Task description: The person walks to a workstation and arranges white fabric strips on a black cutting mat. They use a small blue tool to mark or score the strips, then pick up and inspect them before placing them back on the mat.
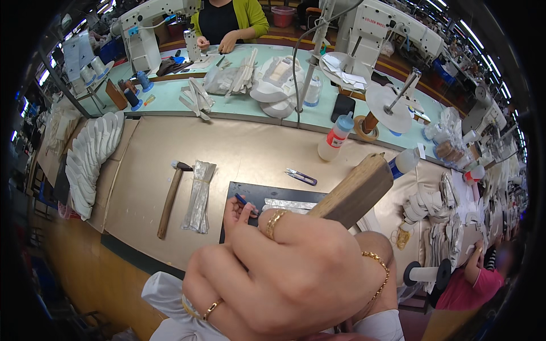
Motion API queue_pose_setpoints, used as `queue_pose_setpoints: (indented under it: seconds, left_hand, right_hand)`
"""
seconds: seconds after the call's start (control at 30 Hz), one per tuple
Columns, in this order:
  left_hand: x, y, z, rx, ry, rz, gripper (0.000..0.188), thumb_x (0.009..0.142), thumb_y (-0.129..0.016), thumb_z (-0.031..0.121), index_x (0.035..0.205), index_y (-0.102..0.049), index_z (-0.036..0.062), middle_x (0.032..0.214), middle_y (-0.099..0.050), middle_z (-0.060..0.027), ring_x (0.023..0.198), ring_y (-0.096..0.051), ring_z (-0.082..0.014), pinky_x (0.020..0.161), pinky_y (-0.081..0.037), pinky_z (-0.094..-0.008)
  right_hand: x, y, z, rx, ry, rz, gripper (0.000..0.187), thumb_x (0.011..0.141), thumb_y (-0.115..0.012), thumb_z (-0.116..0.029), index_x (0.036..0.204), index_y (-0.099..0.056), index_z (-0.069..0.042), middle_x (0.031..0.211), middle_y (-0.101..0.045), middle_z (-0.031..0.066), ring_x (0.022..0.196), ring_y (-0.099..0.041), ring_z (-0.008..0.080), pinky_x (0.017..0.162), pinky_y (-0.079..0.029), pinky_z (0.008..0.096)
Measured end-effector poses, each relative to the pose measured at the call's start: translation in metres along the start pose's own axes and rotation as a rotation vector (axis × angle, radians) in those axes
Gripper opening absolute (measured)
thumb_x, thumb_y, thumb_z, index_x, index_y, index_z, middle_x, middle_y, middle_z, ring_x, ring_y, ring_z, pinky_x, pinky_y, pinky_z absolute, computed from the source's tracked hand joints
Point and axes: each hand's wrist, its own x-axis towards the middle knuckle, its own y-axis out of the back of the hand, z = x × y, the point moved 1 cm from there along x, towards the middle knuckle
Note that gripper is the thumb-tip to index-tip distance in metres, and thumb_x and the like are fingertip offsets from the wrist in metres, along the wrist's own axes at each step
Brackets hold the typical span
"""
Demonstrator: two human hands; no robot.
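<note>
mat (pixel 250 193): near half hidden under the right hand's fingers (pixel 273 267)
left hand (pixel 234 211): mostly hidden behind them
pen (pixel 243 201): tip unseen

One hammer (pixel 169 199), one bundle of silver strips (pixel 199 196) right beside it, one pair of thread snips (pixel 301 177) farther right of hammer, two squeeze bottles (pixel 335 136) beyond, two sewing machines (pixel 148 28) at the far benches.

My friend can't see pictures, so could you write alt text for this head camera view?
Seen from above, a right hand with gold rings holds a wooden block close to the camera, while the left hand holds a blue pen over a dark mat on a tan worktable. A hammer lies to the left.
</note>
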Motion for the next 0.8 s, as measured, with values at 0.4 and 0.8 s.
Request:
queue_pose_setpoints:
  seconds: [0.4,0.8]
  left_hand:
    - [0.003,-0.005,0.003,0.025,-0.002,0.015,0.031,0.094,-0.061,0.001,0.12,-0.043,-0.0005,0.09,-0.061,-0.0099,0.079,-0.063,-0.015,0.07,-0.054,-0.0268]
    - [-0.004,0.001,0.006,0.111,-0.163,-0.123,0.035,0.092,-0.061,-0.004,0.12,-0.04,-0.0014,0.097,-0.059,-0.0108,0.087,-0.064,-0.017,0.076,-0.055,-0.0279]
  right_hand:
    - [0.005,0.0,0.002,0.039,-0.03,-0.003,0.024,0.076,-0.061,-0.016,0.057,-0.051,-0.008,0.057,-0.043,0.0012,0.052,-0.047,0.0151,0.047,-0.031,0.0304]
    - [-0.159,-0.038,0.054,0.264,-0.892,-0.393,0.041,0.072,-0.069,0.0,0.112,-0.064,-0.009,0.089,-0.068,0.0094,0.076,-0.069,0.0245,0.063,-0.053,0.0341]
